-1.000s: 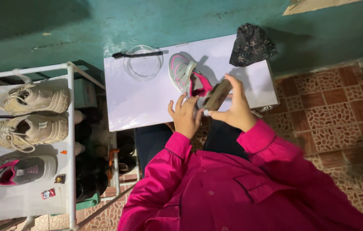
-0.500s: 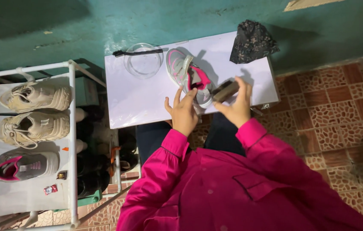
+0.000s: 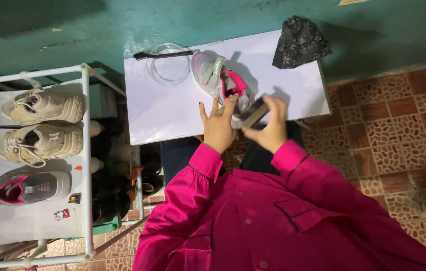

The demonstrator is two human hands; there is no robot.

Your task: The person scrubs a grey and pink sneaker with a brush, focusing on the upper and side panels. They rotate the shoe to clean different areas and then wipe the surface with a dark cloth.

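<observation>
A grey and pink sneaker [image 3: 213,75] lies on a small white table [image 3: 167,110]. My left hand [image 3: 218,125] rests against the near end of the sneaker, fingers spread on it. My right hand [image 3: 273,125] grips a small dark rectangular brush [image 3: 254,113] and holds it at the sneaker's heel end. Both sleeves are bright pink.
A clear glass bowl [image 3: 168,64] with a dark brush [image 3: 162,54] laid across it stands at the table's far side. A dark patterned cloth [image 3: 300,42] lies on the far right corner. A white shoe rack [image 3: 85,150] at left holds two beige sneakers [image 3: 42,125] and one grey-pink sneaker [image 3: 22,188].
My right hand has lowered the brush from above the sneaker down toward its near end. My left hand has shifted closer onto the shoe.
</observation>
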